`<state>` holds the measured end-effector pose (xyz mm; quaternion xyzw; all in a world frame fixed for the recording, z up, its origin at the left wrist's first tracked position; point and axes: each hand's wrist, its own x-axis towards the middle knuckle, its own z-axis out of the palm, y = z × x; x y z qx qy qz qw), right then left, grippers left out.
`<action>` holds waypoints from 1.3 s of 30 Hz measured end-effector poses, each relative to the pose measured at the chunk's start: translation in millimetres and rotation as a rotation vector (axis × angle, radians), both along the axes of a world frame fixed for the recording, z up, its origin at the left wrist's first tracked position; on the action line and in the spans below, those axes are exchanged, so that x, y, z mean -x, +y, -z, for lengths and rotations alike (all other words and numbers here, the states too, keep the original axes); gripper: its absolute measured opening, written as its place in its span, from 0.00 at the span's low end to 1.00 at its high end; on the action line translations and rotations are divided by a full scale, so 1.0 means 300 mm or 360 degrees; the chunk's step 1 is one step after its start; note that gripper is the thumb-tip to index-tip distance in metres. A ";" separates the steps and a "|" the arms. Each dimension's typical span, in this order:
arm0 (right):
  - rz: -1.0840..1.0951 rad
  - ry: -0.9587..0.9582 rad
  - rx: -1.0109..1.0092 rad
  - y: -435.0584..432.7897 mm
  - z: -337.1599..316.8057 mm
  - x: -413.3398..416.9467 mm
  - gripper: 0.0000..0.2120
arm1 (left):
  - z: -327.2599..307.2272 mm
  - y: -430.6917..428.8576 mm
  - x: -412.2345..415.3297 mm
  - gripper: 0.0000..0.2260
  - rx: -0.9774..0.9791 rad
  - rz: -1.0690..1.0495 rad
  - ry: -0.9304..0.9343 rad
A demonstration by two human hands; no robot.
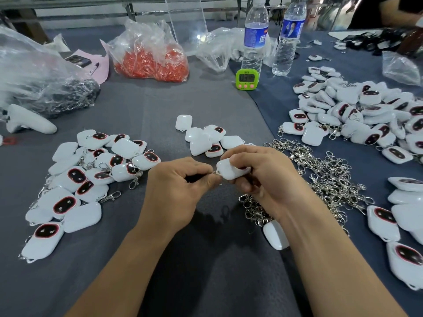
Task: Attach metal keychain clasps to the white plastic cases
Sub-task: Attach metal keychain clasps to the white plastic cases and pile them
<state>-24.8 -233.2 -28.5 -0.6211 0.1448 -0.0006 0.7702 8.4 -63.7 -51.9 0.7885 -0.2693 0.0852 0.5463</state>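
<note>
My right hand (258,177) grips a white plastic case (229,171) above the middle of the grey table. My left hand (183,186) pinches a small metal clasp (217,173) right at the case's corner loop; most of the clasp is hidden by my fingers. A heap of loose metal clasps (320,177) lies under and to the right of my right hand. A small group of bare white cases (206,139) sits just beyond my hands. Cases with clasps attached (84,179) lie piled on the left.
A big pile of cases (357,110) fills the right side. At the back stand two water bottles (255,40), a green timer (246,79), a bag of orange parts (151,58) and a clear bag of dark parts (45,88). Another person's sleeve (393,10) shows top right.
</note>
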 end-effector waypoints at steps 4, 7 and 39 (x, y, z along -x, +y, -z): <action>0.0064 -0.0002 -0.0021 0.025 0.012 -0.009 0.08 | 0.007 0.011 -0.009 0.08 -0.0242 -0.0039 -0.0212; 0.0097 0.0031 -0.0097 0.038 0.018 -0.014 0.09 | 0.009 0.000 0.001 0.07 -0.0247 -0.0166 -0.0260; 0.0431 -0.0226 0.0038 0.065 0.014 -0.011 0.09 | 0.004 -0.041 0.025 0.08 -0.0129 -0.0106 0.0295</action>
